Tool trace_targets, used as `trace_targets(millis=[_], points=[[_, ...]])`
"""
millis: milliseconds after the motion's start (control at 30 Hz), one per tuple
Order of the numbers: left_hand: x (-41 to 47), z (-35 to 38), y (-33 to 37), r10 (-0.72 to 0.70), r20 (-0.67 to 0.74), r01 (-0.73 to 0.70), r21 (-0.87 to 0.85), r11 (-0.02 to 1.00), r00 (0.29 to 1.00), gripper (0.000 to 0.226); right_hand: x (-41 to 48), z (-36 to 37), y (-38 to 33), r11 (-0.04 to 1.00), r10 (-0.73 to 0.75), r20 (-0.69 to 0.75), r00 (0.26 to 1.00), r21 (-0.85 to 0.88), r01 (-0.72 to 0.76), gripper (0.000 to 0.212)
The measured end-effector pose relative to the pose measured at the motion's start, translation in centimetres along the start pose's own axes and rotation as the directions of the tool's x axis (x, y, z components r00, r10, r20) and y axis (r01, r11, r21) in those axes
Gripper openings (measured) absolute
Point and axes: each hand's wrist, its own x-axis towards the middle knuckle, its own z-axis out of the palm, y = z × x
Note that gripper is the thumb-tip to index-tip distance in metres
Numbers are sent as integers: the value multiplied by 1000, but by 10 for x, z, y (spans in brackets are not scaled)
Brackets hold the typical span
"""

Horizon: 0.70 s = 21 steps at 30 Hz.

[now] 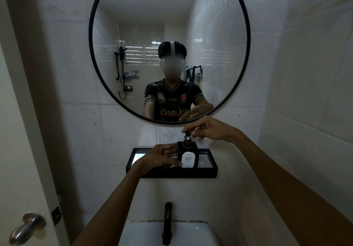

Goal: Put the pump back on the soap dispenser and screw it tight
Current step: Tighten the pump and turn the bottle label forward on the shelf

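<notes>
A square black soap dispenser (188, 155) with a white "HAND SOAP" label stands upright on a black wall shelf (172, 173). My left hand (162, 157) wraps its left side and holds it steady. The black pump (187, 134) sits in the bottle's neck, its white stem showing above the collar. My right hand (210, 129) reaches in from the right and pinches the pump head between thumb and fingertips.
A round black-framed mirror (246, 60) hangs directly above the shelf and reflects a person. Below are a black tap (167, 222) and a white basin (191, 232). A door with a metal knob (26, 226) stands at the left. Tiled walls close in on both sides.
</notes>
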Motion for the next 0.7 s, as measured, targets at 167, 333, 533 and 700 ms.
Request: trace_targets(millis=[167, 333, 533, 700], points=[[1, -1, -1, -12, -4, 12, 8, 1000, 1000, 77, -1, 3, 2, 1000, -1, -2, 1000, 11, 1, 26], [2, 0, -1, -18, -7, 18, 5, 1000, 1000, 77, -4, 5, 3, 999, 1, -26, 1000, 41, 0, 24], [3, 0, -2, -31, -2, 31, -9, 999, 1000, 81, -6, 7, 5, 997, 2, -51, 999, 76, 1, 23], [4, -1, -4, -28, 4, 28, 4, 1000, 1000, 82, -6, 8, 4, 996, 10, -57, 998, 91, -5, 23]])
